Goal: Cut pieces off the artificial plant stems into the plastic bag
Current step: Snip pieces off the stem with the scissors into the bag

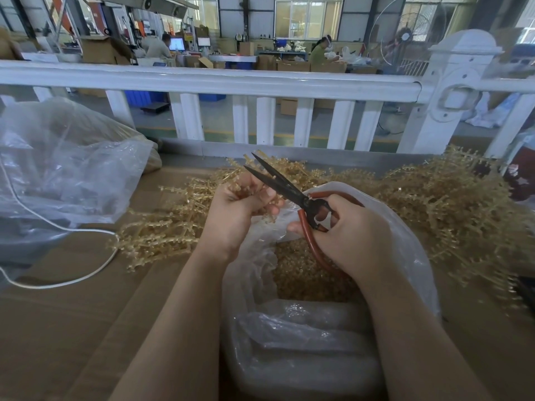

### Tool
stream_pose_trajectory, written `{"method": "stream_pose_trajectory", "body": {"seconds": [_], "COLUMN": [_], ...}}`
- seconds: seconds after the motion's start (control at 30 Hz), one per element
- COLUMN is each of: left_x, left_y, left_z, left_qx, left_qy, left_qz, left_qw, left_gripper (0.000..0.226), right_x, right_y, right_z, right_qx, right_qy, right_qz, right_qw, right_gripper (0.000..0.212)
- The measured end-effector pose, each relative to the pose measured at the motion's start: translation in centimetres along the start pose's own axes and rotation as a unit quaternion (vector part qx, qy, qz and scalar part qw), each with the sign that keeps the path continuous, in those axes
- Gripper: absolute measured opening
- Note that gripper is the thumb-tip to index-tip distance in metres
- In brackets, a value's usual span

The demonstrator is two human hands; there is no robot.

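A worker seated at a cardboard-covered table (pixel 72 314) trims golden artificial plant stems (pixel 451 215), a loose heap of which spreads across the far side of the table from centre to right, with more sprigs fanned out to the left of the hands. Directly under the hands stands the open clear plastic bag (pixel 411 250), its mouth turned up and its bottom already layered with small golden cut pieces (pixel 301 273). A second, larger clear bag (pixel 63 169) slumps at far left beside a white cord (pixel 58 282).

The scissors (pixel 292 192), dark-bladed with red-brown handles, are held in the right hand (pixel 353 235), whose fingers are threaded through and wrapped around the loops; the blades stand parted, tips pointing up and away to the left. The left hand (pixel 240 206) is curled round a small bunch of stems, their tips poking out above the fingers (pixel 267 195) and short ends hanging below, just above the bag's mouth.

The bunch sits beside the inner part of the blades, touching or very nearly so (which one cannot be told from this angle). A clean cut would seem to call for feeding the stem ends deep between the blades, near the pivot, keeping the left fingertips clear and the cut over the bag's opening so pieces drop inside.
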State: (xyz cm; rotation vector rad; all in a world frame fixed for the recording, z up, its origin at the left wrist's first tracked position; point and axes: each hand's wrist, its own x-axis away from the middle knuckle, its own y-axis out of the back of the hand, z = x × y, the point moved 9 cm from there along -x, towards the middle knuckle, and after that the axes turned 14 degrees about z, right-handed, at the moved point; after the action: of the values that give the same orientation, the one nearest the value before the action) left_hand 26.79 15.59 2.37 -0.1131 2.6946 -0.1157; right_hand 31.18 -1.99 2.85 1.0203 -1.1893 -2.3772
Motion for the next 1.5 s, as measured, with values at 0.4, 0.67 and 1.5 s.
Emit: {"method": "stream_pose_trajectory", "body": {"seconds": [0.4,0.67,1.5], "left_x": [0.1,0.2,0.3], "left_y": [-0.2,0.2,-0.6], "left_z": [0.0,1.1,2.3], "left_qx": [0.012,0.051,0.009], "left_qy": [0.007,0.067,0.115], "left_qz": [0.011,-0.014,-0.033], "left_qw": [1.0,0.996,0.993], "left_gripper": [0.006,0.02,0.015], "right_x": [-0.1,-0.5,-1.0], "right_y": [-0.3,-1.9,-2.4], "right_z": [0.0,-1.8,-1.8], "right_qx": [-0.008,-0.131,-0.324], "right_qy": [0.011,-0.06,-0.099], "right_qz": [0.006,0.064,0.072], "right_qw": [1.0,0.987,0.938], "right_gripper": [0.068,0.062,0.021]}}
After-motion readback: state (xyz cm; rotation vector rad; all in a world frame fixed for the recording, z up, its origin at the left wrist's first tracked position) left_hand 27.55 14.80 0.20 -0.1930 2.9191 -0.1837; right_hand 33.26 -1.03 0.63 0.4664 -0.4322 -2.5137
